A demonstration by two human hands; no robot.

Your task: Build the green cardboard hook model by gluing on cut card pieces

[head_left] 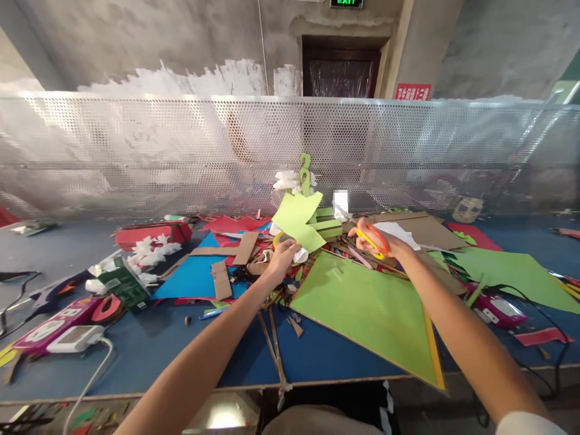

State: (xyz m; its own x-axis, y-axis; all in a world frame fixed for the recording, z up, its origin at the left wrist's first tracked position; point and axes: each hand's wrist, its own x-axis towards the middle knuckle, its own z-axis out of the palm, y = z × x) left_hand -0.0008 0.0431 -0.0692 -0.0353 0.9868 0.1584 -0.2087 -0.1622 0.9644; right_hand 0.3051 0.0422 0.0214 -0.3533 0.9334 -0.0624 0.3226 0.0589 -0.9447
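My left hand (284, 260) is closed on the lower edge of a light green piece of paper (296, 219), which has a curved notch cut in its right side. A small white scrap shows by its fingers. My right hand (369, 238) grips scissors (379, 240) with orange and yellow handles; their blades point up and left, towards the paper but apart from it. Beneath and between my hands lies a large green sheet (362, 308) with a yellow strip along its right side. Behind the held paper, a curled green paper shape (305, 175) rises near white tufts.
A perforated metal screen (181, 157) runs along the table's back. Cardboard strips (221, 281), a blue sheet (185, 278) and red paper lie left of centre. A dark green box (124, 284), a white charger (76, 339) and a red pouch (154, 234) sit at left. A jar (467, 209) stands back right.
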